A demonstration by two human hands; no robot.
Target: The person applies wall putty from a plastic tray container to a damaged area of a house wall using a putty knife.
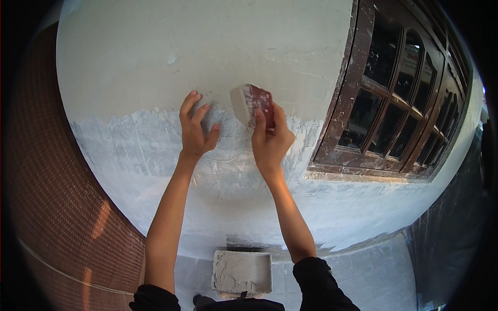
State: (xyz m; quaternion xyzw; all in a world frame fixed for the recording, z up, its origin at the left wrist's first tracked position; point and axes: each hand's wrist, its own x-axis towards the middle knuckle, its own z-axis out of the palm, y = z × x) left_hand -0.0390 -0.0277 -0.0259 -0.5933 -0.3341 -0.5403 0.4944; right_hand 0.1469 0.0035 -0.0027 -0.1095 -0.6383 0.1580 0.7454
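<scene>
The wall [207, 46] fills most of the view, a broad plastered face that is smooth and pale grey-green above and coated with rougher, streaky white filler below, the border between the two running roughly level with the hands. To the right of it sits a dark brown wooden window [394, 103] with many small panes, its frame smeared with pale splashes along the lower sill. On the far left a reddish-brown brick surface [57, 207] runs down beside the wall. Below, the tiled floor [363, 274] shows grey, and on it, between the person's forearms, stands a rectangular tray [241, 271] caked with white filler.

The right hand [271, 139] is raised against the wall and closed around a scraper [252, 103], thumb and fingers gripping its dark red handle part, while the wide pale blade lies flat on the wall just at the edge of the white coat. The left hand [196, 129] holds nothing: it is open, fingers spread and slightly curled, fingertips touching the wall just left of the scraper. Both forearms are bare, with dark sleeves [316, 274] pushed up at the lower edge.
</scene>
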